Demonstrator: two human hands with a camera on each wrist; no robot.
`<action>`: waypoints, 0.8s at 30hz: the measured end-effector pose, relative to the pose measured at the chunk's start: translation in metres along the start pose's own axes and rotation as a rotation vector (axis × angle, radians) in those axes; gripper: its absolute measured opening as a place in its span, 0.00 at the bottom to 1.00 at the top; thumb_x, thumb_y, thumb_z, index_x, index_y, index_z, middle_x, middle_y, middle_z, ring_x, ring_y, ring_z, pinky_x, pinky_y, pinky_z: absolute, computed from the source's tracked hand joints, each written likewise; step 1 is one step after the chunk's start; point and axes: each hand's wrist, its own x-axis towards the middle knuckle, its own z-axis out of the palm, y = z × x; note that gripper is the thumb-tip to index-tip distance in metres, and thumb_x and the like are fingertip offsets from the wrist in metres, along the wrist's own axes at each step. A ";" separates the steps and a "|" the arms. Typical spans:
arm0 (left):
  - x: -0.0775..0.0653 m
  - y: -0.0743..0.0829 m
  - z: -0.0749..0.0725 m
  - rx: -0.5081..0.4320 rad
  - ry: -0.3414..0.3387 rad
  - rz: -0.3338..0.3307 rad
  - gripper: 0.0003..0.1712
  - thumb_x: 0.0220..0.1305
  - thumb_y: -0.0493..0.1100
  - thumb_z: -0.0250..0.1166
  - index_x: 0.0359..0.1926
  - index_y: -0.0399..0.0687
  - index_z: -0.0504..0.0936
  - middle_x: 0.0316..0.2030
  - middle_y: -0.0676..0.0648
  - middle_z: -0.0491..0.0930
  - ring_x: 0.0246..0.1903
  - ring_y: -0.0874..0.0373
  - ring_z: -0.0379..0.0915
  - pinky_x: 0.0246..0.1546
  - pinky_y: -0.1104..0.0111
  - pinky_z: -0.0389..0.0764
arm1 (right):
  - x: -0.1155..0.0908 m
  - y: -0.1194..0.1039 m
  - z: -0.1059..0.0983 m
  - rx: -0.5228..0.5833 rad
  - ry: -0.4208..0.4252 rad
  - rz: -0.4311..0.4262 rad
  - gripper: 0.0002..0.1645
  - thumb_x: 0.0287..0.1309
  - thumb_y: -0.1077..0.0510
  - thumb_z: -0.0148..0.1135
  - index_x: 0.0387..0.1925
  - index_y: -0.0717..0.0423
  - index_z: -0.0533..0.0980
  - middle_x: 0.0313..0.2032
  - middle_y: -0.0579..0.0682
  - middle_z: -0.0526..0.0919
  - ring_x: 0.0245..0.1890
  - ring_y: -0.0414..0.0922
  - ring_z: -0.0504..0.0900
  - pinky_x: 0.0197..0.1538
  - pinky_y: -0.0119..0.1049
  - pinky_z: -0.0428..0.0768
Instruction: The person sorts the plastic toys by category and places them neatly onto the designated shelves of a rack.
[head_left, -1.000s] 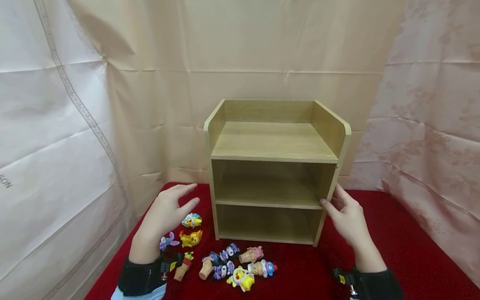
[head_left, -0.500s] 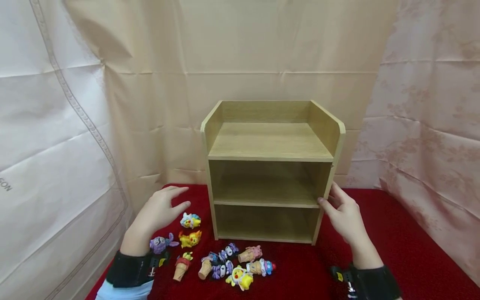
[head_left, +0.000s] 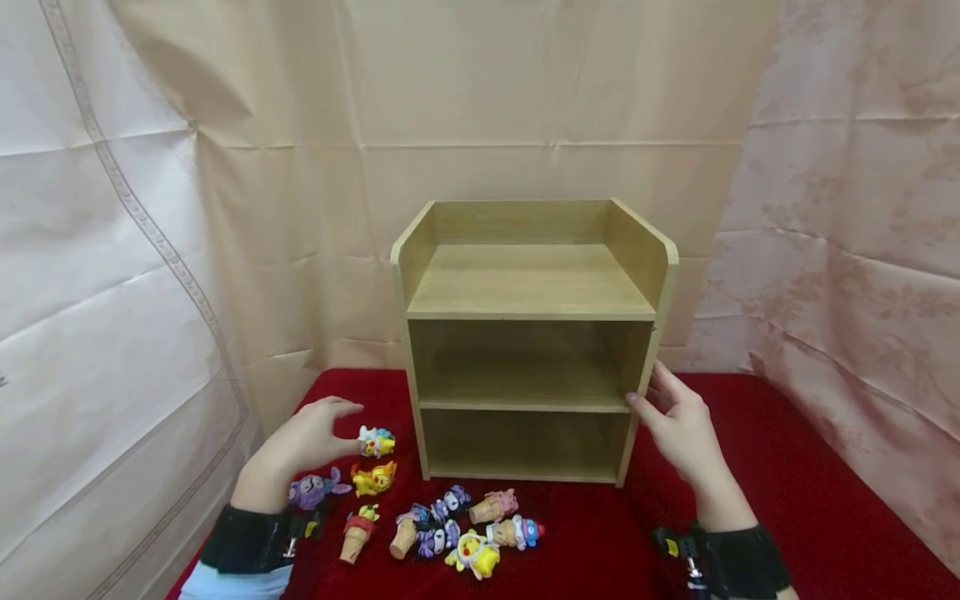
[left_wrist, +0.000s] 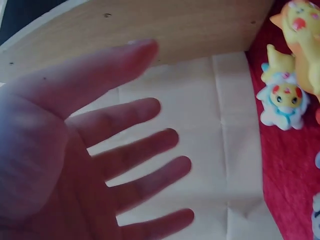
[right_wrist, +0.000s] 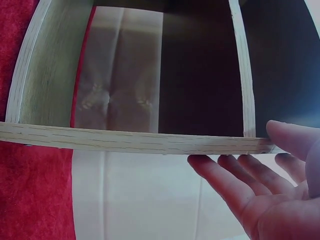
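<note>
A small wooden shelf unit with bare boards stands upright on a red cloth. My right hand holds its right side panel, thumb at the front edge by the middle board and fingers along the outer face. To the left of the unit, my left hand hovers with fingers spread and nothing in them. Its thumb tip overlaps a white-and-yellow figurine in the head view; the left wrist view has that figurine apart from the fingers. An orange-yellow figurine lies just nearer.
A purple figurine lies by my left wrist, partly hidden. Several more figurines, some with ice-cream-cone bases, lie before the unit, among them a yellow one and a pink-topped cone. Cloth curtains hang behind and at both sides.
My left hand has moved left and down, toward the white-and-yellow figurine, uncovering more of the purple one. My right hand keeps its hold on the panel. The whole view has shifted slightly.
</note>
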 end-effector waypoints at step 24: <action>-0.002 -0.033 0.019 -0.002 -0.253 -0.206 0.32 0.40 0.43 0.78 0.50 0.42 0.80 0.44 0.42 0.79 0.42 0.49 0.72 0.44 0.47 0.75 | -0.004 -0.032 -0.006 0.019 -0.013 0.002 0.38 0.60 0.70 0.58 0.70 0.60 0.57 0.59 0.69 0.69 0.52 0.62 0.73 0.42 0.56 0.78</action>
